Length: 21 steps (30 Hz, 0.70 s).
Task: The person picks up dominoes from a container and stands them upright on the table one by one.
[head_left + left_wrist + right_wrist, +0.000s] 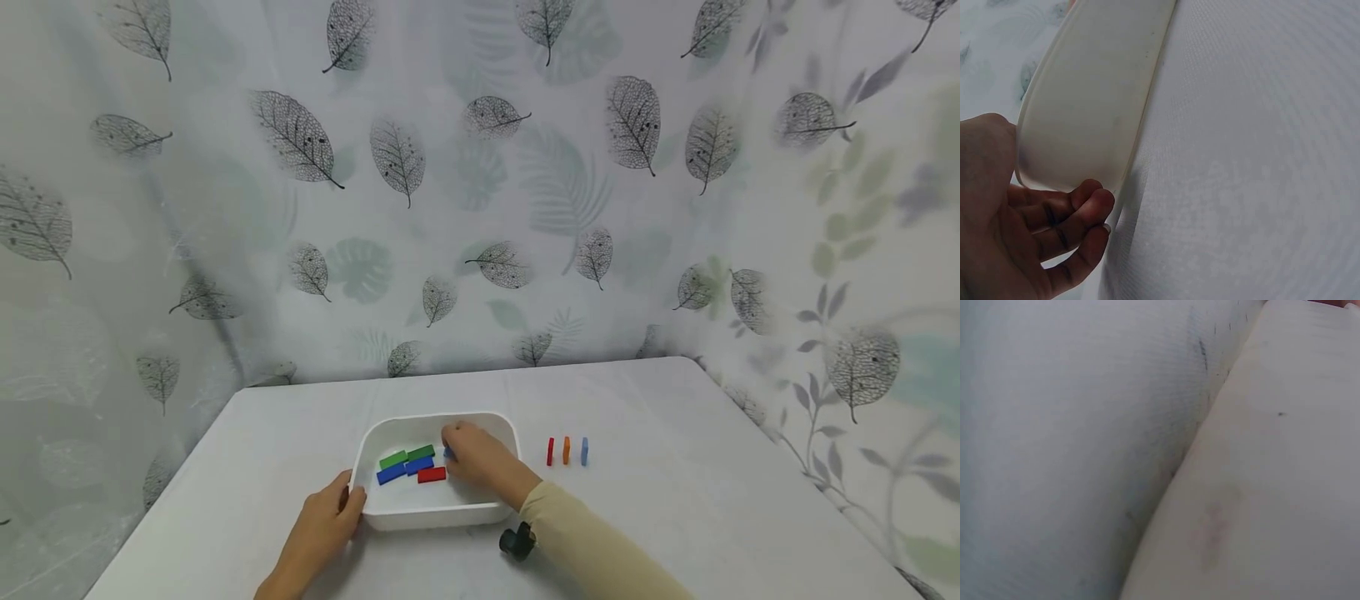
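Note:
A white tray (420,518) with rounded corners sits on the table. My left hand (327,518) holds its front left corner; in the left wrist view the fingers (1088,215) curl against the outer wall. My right hand (480,457) reaches inside over the right half, with a light blue block (447,452) at its fingertips, mostly hidden by them. Left of it lie a light green block (393,460), a dark green block (421,452), two blue blocks (391,474) and a red block (431,475). The right wrist view shows only the tray's outer wall and tabletop.
To the tray's right, a thin red block (551,452), an orange block (566,450) and another light blue block (584,451) stand upright in a spaced row on the white table (675,517). A leaf-patterned curtain (480,208) surrounds the table's back and sides.

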{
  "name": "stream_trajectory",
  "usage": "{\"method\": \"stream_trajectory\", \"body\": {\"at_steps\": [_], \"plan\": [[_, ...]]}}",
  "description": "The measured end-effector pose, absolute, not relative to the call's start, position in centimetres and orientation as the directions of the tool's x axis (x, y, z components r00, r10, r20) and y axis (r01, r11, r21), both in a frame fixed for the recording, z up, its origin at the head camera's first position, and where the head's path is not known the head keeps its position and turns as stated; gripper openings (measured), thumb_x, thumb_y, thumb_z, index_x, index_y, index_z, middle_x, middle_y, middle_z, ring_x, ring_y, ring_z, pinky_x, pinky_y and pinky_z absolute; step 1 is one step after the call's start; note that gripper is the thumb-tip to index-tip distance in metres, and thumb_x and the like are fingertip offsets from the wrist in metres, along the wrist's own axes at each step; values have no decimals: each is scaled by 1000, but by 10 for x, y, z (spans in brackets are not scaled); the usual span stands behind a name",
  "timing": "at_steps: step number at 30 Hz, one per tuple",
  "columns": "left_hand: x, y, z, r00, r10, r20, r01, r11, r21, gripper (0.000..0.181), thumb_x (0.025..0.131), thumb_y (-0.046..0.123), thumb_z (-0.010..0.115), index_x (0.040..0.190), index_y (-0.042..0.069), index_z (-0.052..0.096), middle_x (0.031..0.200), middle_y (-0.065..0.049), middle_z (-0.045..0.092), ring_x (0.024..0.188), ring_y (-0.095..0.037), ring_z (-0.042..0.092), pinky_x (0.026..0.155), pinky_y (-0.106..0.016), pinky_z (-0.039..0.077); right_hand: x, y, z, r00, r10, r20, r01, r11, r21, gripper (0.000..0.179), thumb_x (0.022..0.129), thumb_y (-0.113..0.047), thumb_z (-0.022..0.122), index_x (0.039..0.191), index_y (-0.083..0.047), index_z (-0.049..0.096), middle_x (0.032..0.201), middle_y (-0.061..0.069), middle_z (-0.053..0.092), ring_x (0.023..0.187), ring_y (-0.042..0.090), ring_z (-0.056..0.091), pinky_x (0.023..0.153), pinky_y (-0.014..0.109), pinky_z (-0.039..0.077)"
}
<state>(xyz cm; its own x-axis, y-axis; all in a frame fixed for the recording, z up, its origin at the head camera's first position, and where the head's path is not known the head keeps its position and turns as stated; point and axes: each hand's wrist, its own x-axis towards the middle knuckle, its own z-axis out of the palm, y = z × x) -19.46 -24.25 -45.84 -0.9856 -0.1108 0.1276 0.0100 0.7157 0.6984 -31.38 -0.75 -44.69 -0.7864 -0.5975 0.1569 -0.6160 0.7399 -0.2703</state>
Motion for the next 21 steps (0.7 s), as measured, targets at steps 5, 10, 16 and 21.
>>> {"method": "stream_trajectory", "body": {"at_steps": [5, 10, 16, 21], "plan": [[-193, -241, -457, -986, -119, 119, -2, 716, 698, 39, 105, 18, 50, 137, -4, 57, 71, 1, 57, 63, -16, 53, 57, -32, 45, -315, -8, -451, -782, -599, 172, -623, 737, -263, 23, 92, -16, 80, 109, -13, 66, 91, -2, 60, 81, 11, 55, 82, 26, 54], [-194, -240, -456, -986, -119, 117, -4, 719, 695, 40, 105, 19, 50, 137, -4, 57, 70, 2, 56, 63, -16, 53, 58, -32, 45, -317, -7, -451, -778, -602, 182, -628, 732, -264, 23, 92, -14, 80, 110, -14, 66, 94, -1, 63, 83, 12, 56, 83, 27, 54], [-194, -241, -456, -985, -126, 122, -7, 723, 690, 39, 105, 17, 50, 137, -4, 57, 70, 1, 56, 62, -16, 53, 57, -31, 44, -318, -7, -450, -779, -601, 181, -626, 723, -292, 23, 91, -14, 80, 111, -13, 68, 95, 0, 66, 85, 13, 57, 84, 28, 54], [-194, -241, -458, -985, -118, 124, -1, 727, 687, 40, 105, 18, 50, 137, -4, 57, 70, 2, 56, 62, -16, 52, 58, -32, 44, -317, -8, -450, -790, -590, 167, -611, 739, -285, 26, 91, -14, 80, 115, -12, 69, 100, 1, 68, 89, 14, 59, 86, 30, 54]]}}
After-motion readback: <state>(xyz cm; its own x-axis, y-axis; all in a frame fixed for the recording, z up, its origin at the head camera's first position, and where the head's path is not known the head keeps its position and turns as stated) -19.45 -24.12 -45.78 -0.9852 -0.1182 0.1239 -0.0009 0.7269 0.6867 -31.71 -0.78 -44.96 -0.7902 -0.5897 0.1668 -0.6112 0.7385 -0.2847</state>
